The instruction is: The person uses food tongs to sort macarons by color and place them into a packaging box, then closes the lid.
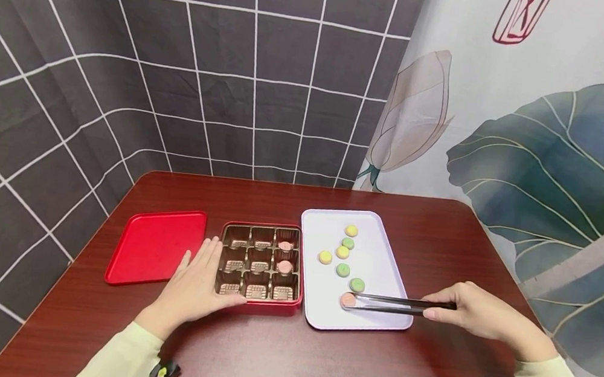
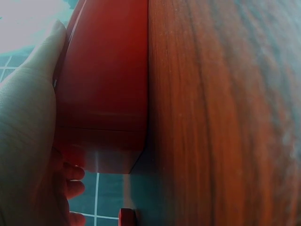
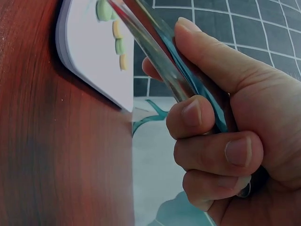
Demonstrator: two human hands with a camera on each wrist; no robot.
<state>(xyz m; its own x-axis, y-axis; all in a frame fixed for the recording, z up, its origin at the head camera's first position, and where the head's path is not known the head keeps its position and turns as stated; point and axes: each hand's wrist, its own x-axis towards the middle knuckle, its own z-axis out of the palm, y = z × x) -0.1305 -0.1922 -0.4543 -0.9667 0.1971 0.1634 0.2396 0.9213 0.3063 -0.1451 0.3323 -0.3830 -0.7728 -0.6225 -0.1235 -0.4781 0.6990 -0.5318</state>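
The right hand (image 1: 478, 312) grips the tongs (image 1: 399, 311) in curled fingers, tips either side of the pink macaron (image 1: 348, 300) near the front of the tray (image 1: 382, 263); firmness of hold cannot be told. The left hand (image 1: 194, 284), fingers straight, rests against the box (image 1: 274, 309). Step judged: pick-up. The next move probably calls for a gentle squeeze and level lift.

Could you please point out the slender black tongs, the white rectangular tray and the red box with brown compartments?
Slender black tongs (image 1: 406, 301), head view: midway along upper arm.
White rectangular tray (image 1: 376, 259), head view: bare floor, right side.
Red box with brown compartments (image 2: 101, 70), left wrist view: outer wall.
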